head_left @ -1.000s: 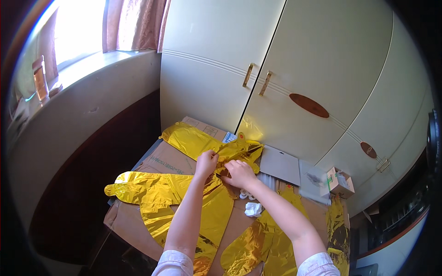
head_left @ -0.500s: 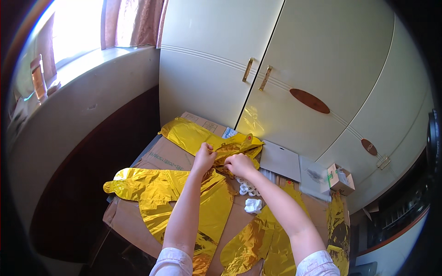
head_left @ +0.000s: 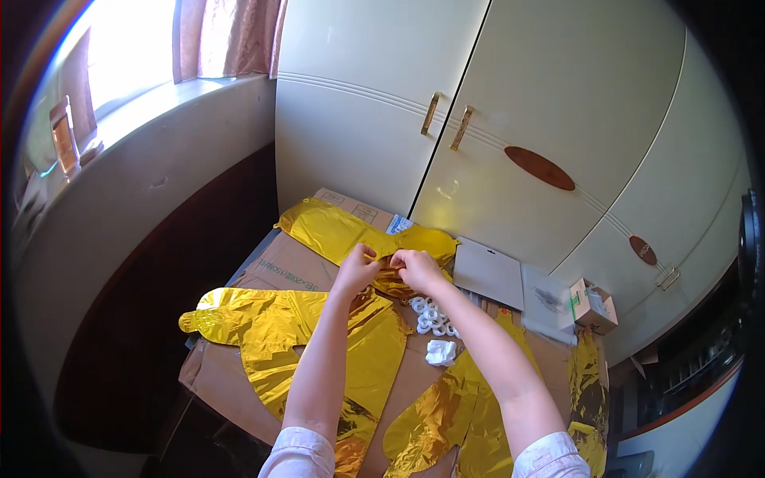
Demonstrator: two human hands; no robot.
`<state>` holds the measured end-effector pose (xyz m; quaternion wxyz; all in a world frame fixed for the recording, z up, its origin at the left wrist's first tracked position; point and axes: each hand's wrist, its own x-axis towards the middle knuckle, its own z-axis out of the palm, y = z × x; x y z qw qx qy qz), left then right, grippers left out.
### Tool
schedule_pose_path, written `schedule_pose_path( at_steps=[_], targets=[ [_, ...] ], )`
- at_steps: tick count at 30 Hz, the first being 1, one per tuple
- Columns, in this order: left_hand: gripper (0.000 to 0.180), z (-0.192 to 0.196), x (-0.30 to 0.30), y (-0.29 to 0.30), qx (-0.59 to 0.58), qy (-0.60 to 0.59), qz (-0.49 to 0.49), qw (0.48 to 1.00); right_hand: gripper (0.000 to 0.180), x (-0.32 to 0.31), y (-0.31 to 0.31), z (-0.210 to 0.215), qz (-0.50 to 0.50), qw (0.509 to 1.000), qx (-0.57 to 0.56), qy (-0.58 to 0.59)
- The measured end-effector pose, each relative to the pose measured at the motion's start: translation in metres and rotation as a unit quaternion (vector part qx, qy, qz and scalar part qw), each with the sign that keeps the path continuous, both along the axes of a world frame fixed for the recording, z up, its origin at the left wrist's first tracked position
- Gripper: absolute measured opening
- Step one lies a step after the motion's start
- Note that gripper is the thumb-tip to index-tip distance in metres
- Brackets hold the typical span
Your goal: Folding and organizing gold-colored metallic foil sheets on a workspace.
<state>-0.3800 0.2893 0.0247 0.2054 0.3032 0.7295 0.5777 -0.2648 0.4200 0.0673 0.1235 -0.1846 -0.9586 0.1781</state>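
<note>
Reaching forward with both forearms stretched over the cardboard sheet [head_left: 279,267], the left hand [head_left: 356,267] and right hand [head_left: 416,268] sit close together, each pinching the crumpled middle of a gold foil balloon [head_left: 335,231] that lies at the sheet's far edge, near the cream cupboard doors [head_left: 478,103]. More flat gold foil shapes [head_left: 279,319] cover the sheet beneath the arms, with a cluster of small white rings [head_left: 433,316] just right of the right wrist and a small open box [head_left: 591,304] further right.
</note>
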Motion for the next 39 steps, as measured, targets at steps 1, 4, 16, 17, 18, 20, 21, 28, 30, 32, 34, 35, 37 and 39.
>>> schedule_pose_path(
  at_steps=[1, 4, 16, 17, 18, 20, 21, 28, 30, 32, 34, 35, 37, 39],
  targets=[
    [0.039, 0.001, 0.0, 0.0, 0.002, -0.014, -0.012, 1.0, 0.017, 0.001, 0.001, -0.001, -0.005, 1.0, 0.001, 0.008],
    [0.045, 0.002, 0.0, 0.001, -0.017, -0.024, -0.05, 0.998, 0.016, 0.002, -0.005, 0.009, -0.014, 1.0, 0.001, 0.025],
    [0.024, 0.0, 0.005, 0.002, -0.014, 0.067, -0.036, 0.997, 0.018, 0.009, 0.015, -0.001, -0.003, 0.998, 0.008, 0.059],
    [0.025, 0.003, 0.006, 0.001, -0.015, 0.07, -0.034, 0.997, 0.019, 0.01, 0.017, -0.001, -0.002, 0.997, -0.012, 0.074],
    [0.025, 0.006, 0.007, -0.001, -0.016, 0.073, -0.032, 0.997, 0.02, 0.011, 0.019, -0.001, -0.002, 0.996, -0.031, 0.089],
    [0.024, 0.007, 0.008, -0.002, -0.011, 0.079, -0.032, 0.996, 0.019, 0.012, 0.014, 0.004, -0.019, 0.997, -0.015, 0.075],
    [0.023, 0.006, 0.007, -0.003, -0.006, 0.082, -0.033, 0.996, 0.019, 0.011, 0.009, 0.007, -0.027, 0.997, -0.008, 0.068],
    [0.021, -0.006, 0.001, -0.002, 0.023, 0.149, 0.027, 0.988, 0.017, 0.014, -0.03, 0.009, 0.132, 0.926, 0.287, 0.206],
    [0.021, -0.004, 0.004, 0.004, 0.011, 0.138, 0.041, 0.989, 0.02, 0.019, -0.025, -0.01, 0.171, 0.947, 0.251, 0.1],
    [0.021, -0.002, 0.006, 0.007, 0.005, 0.141, 0.05, 0.989, 0.037, 0.016, -0.017, -0.024, 0.142, 0.973, 0.18, -0.011],
    [0.021, 0.001, 0.008, 0.009, 0.003, 0.155, 0.051, 0.987, 0.05, 0.022, -0.003, -0.028, 0.058, 0.986, 0.152, -0.048],
    [0.021, 0.001, 0.006, 0.008, 0.018, 0.157, 0.066, 0.985, 0.057, 0.022, 0.0, -0.021, 0.021, 0.988, 0.136, -0.064],
    [0.021, 0.002, 0.0, 0.005, 0.047, 0.161, 0.097, 0.981, 0.089, 0.018, 0.006, -0.01, -0.025, 0.988, 0.048, -0.143],
    [0.019, 0.013, 0.003, 0.005, 0.082, 0.156, 0.13, 0.976, 0.101, 0.023, 0.017, -0.016, -0.061, 0.986, 0.054, -0.143]
  ],
)
